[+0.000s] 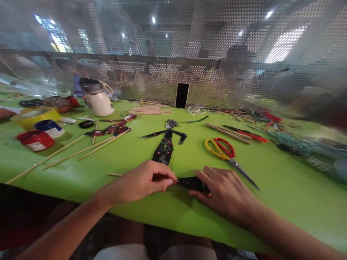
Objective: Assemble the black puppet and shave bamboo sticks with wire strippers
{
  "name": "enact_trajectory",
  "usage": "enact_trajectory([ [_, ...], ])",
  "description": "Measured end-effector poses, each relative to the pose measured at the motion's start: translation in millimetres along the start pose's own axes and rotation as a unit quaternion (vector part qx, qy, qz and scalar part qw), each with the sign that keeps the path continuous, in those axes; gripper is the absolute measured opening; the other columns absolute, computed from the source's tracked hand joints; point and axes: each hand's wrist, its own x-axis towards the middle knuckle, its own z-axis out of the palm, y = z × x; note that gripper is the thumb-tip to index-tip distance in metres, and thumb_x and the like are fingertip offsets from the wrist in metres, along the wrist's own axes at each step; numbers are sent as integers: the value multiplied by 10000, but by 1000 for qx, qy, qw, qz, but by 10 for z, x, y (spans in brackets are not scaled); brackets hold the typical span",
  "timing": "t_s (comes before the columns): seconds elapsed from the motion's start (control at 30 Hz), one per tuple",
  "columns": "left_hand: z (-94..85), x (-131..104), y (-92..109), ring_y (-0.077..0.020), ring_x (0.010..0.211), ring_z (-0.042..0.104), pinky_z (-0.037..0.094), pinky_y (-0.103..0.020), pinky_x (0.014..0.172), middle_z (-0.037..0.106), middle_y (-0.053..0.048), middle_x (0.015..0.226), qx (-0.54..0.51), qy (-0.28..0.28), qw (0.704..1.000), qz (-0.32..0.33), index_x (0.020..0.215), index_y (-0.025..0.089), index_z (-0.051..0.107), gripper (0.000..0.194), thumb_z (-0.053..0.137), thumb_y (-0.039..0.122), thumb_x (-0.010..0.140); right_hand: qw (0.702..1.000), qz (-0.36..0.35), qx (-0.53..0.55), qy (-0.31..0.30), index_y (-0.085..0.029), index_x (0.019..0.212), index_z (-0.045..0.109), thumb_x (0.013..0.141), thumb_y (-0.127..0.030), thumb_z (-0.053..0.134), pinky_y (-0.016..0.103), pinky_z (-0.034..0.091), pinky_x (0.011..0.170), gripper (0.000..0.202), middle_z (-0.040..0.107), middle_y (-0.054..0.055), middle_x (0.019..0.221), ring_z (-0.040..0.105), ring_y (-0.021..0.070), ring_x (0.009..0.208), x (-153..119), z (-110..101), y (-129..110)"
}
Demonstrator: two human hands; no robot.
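Near the table's front edge, my left hand (146,180) is closed in a pinch, its thumb and forefinger at the narrow tip of a black tapered piece (187,182). Whatever tiny thing lies between those fingertips is too small to make out. My right hand (221,187) grips the wide end of the black piece, hiding much of it; a bit of orange shows under the fingers. Just beyond my left hand lies a flat black jointed puppet figure (168,135) with coloured dots, its lower end partly covered. Scissors (230,157) with yellow and red handles lie beyond my right hand.
Thin wooden sticks (62,148) and a dark red puppet piece (111,129) lie left. Tape rolls (36,141) and a cream jug (99,103) stand behind them. A phone (182,95) leans on the perforated screen (151,68). More sticks (229,133) and a red-black pen (246,133) lie right.
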Motion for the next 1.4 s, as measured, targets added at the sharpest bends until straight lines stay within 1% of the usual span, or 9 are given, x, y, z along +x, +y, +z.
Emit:
enact_trajectory([
  [0.13, -55, 15, 18, -128, 704, 588, 429, -208, 634, 686, -1, 792, -25, -11, 1000, -4, 1002, 199, 742, 233, 561, 316, 914, 1000, 0, -6, 6, -214, 1019, 618, 962, -626, 411, 345, 339, 609, 464, 617, 51, 817, 605, 222, 687, 18, -3, -5],
  [0.27, -80, 13, 36, -117, 689, 576, 416, -197, 626, 678, 9, 776, -31, -16, 999, -4, 984, 201, 739, 212, 565, 301, 915, 1000, -8, -1, 8, -209, 972, 613, 972, -621, 389, 332, 309, 588, 469, 609, 46, 789, 593, 208, 652, 30, -11, 5],
  [0.4, -87, 10, 35, -121, 704, 580, 410, -199, 622, 679, 6, 791, -30, -16, 999, -2, 991, 206, 739, 213, 564, 305, 918, 1000, -12, 2, 17, -203, 986, 609, 978, -624, 366, 327, 301, 586, 487, 610, 49, 784, 588, 203, 647, 32, -22, 7],
  [0.53, -97, 9, 35, -122, 709, 583, 413, -202, 631, 680, 1, 807, -33, -25, 999, 2, 1009, 201, 735, 220, 563, 308, 924, 1000, -8, 6, 8, -200, 986, 609, 977, -625, 371, 333, 301, 584, 487, 607, 52, 793, 584, 211, 651, 27, -26, 5],
  [0.73, -110, 6, 52, -119, 712, 581, 415, -200, 641, 678, 5, 804, -33, -24, 999, 0, 1020, 203, 735, 213, 572, 300, 922, 1000, -5, 11, 0, -195, 975, 609, 980, -625, 357, 335, 314, 589, 499, 610, 59, 804, 597, 219, 667, 25, -26, 4],
  [0.93, -126, 22, 73, -110, 734, 579, 418, -193, 675, 674, -6, 824, -37, -40, 998, 12, 1013, 168, 735, 209, 581, 276, 923, 1000, -1, 4, 2, -188, 995, 601, 980, -636, 339, 323, 315, 601, 519, 613, 58, 804, 603, 213, 674, 22, -22, 10],
  [1.03, -134, 17, 74, -106, 741, 579, 416, -190, 679, 671, 1, 824, -37, -36, 999, 7, 1020, 175, 732, 212, 576, 290, 933, 1000, 2, 6, -3, -192, 1013, 601, 978, -646, 324, 328, 320, 606, 533, 611, 53, 814, 609, 226, 683, 20, -19, 9],
  [1.13, -146, 8, 78, -103, 739, 576, 414, -193, 681, 666, 5, 817, -41, -45, 998, 5, 1025, 175, 727, 218, 566, 297, 942, 1000, 2, 12, -5, -191, 1020, 604, 981, -646, 310, 334, 325, 606, 543, 606, 53, 815, 613, 237, 686, 23, -20, 7],
  [1.4, -170, 26, 86, -85, 678, 532, 377, -185, 605, 645, 9, 797, -56, -63, 996, -12, 1060, 177, 718, 231, 551, 289, 947, 1000, -4, 20, 0, -179, 1004, 606, 986, -637, 300, 323, 326, 595, 551, 606, 60, 808, 607, 223, 668, 26, -35, 11],
])
